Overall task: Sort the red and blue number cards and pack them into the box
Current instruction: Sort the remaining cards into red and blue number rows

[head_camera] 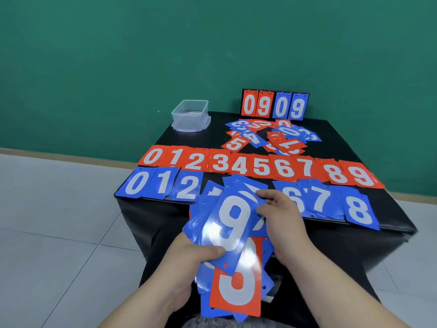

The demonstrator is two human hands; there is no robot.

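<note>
Head view: the left hand [189,259] grips a fanned stack of cards [205,278] from below. Its thumb lies flat across the near left corner of the top card, a blue 9 card [233,223], and its fingers are hidden under the stack. The forearm comes in from the lower left. The right hand [281,214] pinches the far right edge of the same card, fingers curled over the edge and thumb against its side, wrist bent inward and forearm rising from the lower right. The card is held just above the table's near edge. Its long axis runs away from the person and leans right, and the digit reads upright from the person's side. Under it in the stack a red 3 card [236,290] shows, its long axis pointing nearly straight away, with more blue cards splayed around it. On the black table [165,138], a blue row [163,183] lies along the near edge, showing 0, 1, 2, then 6, 7, 8, its middle hidden by the hands. A red row [260,166] of 0 to 9 lies just behind it. Further back at the table's middle is a loose heap of mixed cards [272,138]. A clear plastic box [190,116] stands open on the far left corner, and a flip scoreboard [275,105] reading 09 09 stands upright at the far edge.
</note>
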